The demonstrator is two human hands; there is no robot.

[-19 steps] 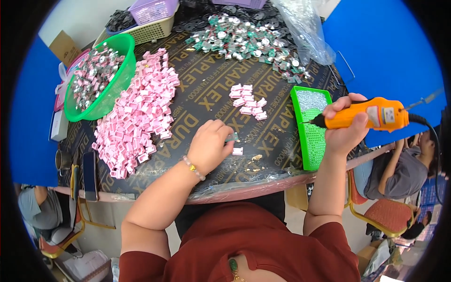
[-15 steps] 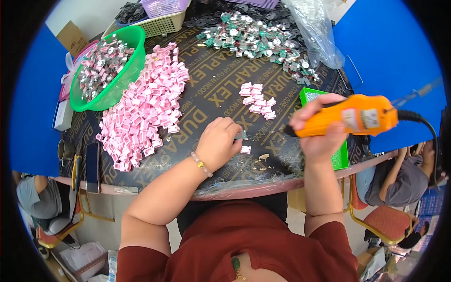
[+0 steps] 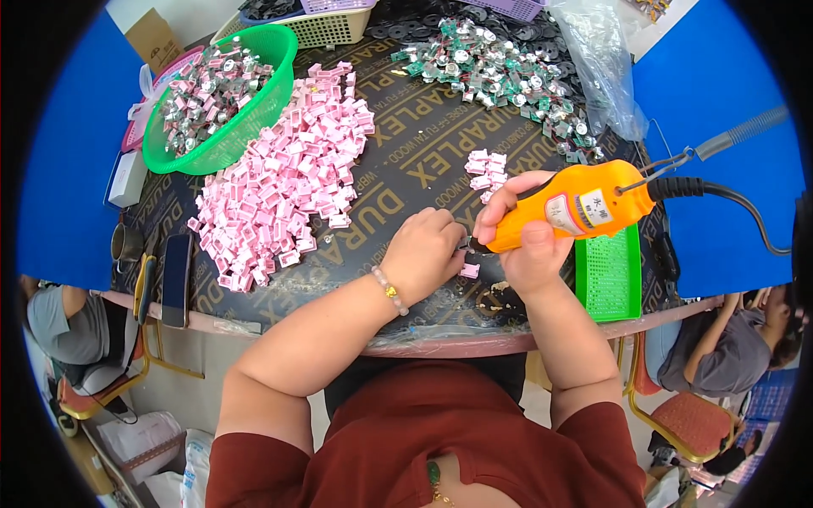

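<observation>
My right hand (image 3: 535, 245) is wrapped round an orange electric screwdriver (image 3: 576, 203), its black nose angled down to the left. That nose is right at the fingertips of my left hand (image 3: 423, 251), which is closed in a pinch over the table. Between the left fingers is a small greenish part, mostly hidden by them and the tool. Just below the fingertips lies one pink plastic housing (image 3: 469, 271). A small cluster of pink housings (image 3: 485, 172) rests farther up, partly covered by my right hand.
Left of my hands spreads a large heap of pink housings (image 3: 288, 178). Behind it, a tilted green basket (image 3: 275, 102) holds silver parts. A pile of silver-and-green parts (image 3: 500, 72) lies at the back. On the right sits a green tray (image 3: 610, 317). The screwdriver's cable (image 3: 754, 207) trails right.
The screwdriver has come left and its nose has met my left fingertips. The whole scene has shifted in view, and more of the green tray shows.
</observation>
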